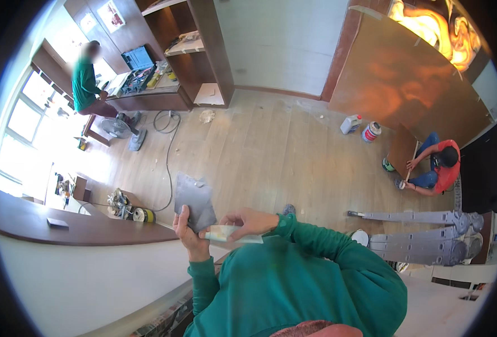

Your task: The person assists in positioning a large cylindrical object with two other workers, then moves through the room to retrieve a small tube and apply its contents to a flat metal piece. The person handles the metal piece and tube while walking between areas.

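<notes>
Head view showed a grey sheet (195, 201), likely sandpaper, held up in front of the chest, above the green sleeves (293, 269). Left hand (189, 233) was closed on the sheet's lower edge, thumb on the near face, fingers behind. Right hand (247, 221) was pinched shut on a pale folded strip (226, 234), just right of the sheet and touching its lower corner. Judgement: the sheet looked thin, light and floppy, with slightly curled corners, and rough enough not to slip. It would crease if gripped mid-face, so the edge or a corner is the place to hold it. Its long axis ran roughly up and away from the chest, top edge tilted slightly left. The strip lay crosswise, pointing right from the sheet.

Further out from the sheet: wooden floor (271, 151) below, a black cable (168, 163) to the left of it, a folded metal ladder (422, 236) to the right. One person in a red top (445, 168) crouched at a board far right. Another in a green top (84, 84) stood at a counter far upper left, by a floor fan (126, 130).
</notes>
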`<state>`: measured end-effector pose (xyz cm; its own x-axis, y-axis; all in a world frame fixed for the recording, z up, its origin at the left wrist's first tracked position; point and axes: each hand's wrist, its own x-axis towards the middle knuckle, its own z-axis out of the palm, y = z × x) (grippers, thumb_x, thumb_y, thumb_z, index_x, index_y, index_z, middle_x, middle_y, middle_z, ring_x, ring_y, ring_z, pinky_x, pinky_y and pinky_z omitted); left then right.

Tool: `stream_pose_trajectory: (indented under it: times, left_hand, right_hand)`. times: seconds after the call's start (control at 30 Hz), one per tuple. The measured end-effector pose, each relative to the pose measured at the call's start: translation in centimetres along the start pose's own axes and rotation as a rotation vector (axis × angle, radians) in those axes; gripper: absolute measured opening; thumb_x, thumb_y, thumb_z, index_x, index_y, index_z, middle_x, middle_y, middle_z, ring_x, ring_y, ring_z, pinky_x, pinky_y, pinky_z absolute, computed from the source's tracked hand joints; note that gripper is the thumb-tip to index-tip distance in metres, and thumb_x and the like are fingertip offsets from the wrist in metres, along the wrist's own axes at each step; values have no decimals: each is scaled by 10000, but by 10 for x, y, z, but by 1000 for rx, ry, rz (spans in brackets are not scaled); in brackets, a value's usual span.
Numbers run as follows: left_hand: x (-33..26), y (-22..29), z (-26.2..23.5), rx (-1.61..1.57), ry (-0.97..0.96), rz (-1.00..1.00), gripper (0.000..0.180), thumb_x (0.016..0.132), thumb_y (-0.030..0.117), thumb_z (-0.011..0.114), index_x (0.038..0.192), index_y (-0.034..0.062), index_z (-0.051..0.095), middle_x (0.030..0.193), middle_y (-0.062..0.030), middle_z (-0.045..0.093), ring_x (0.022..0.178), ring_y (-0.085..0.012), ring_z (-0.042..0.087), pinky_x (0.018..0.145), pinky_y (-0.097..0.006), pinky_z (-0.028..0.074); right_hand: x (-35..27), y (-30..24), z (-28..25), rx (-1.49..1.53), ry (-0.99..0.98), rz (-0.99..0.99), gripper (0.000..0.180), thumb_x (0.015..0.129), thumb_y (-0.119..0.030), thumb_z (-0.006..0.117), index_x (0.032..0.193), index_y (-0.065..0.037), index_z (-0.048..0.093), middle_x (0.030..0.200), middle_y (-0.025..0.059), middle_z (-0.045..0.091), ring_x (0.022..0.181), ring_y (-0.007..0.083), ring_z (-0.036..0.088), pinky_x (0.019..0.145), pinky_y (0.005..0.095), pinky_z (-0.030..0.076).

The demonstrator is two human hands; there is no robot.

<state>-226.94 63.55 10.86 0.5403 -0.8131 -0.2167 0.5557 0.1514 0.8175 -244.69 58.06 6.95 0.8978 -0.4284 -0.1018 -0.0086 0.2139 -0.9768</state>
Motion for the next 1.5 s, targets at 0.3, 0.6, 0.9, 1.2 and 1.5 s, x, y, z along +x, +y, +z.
stream_pose_trajectory:
  times: [0.3,0.6,0.9,1.2,1.5]
  left_hand:
    - [62,-62,150,90,-144,-151,169,872,210,608,960,68,583,839,-20,591,613,-121,566,424,-238,430]
    - [120,-86,223,197,-249,-229,182,882,219,594,949,50,605,827,-25,600,621,-103,569,495,-230,443]
    - [227,-124,285,97,-280,-253,189,877,181,598,976,23,624,818,-28,628,636,-102,590,538,-229,474]
    - [347,-133,338,-32,-513,-360,209,888,110,595,1052,-18,613,911,-90,663,723,-145,639,601,-263,522]
    - [394,-137,372,-53,-446,-398,230,878,120,627,1056,-26,606,919,-88,662,736,-138,634,619,-267,527]
  right_hand:
    - [-31,-35,-152,81,85,-154,257,765,-146,710,894,-30,520,800,54,621,656,126,597,581,265,485]
    - [-32,-38,-236,797,-54,169,396,834,-253,625,1129,4,561,900,84,640,736,137,603,656,248,483]
    - [12,-85,-319,90,282,175,378,793,-164,712,1107,12,597,933,62,643,695,116,590,631,216,452]
    - [80,-110,-398,575,295,48,419,867,-137,570,1245,40,530,954,105,655,790,147,605,766,256,466]
    - [113,-125,-453,356,399,238,352,830,-117,654,1129,63,612,948,60,663,796,119,613,730,253,473]
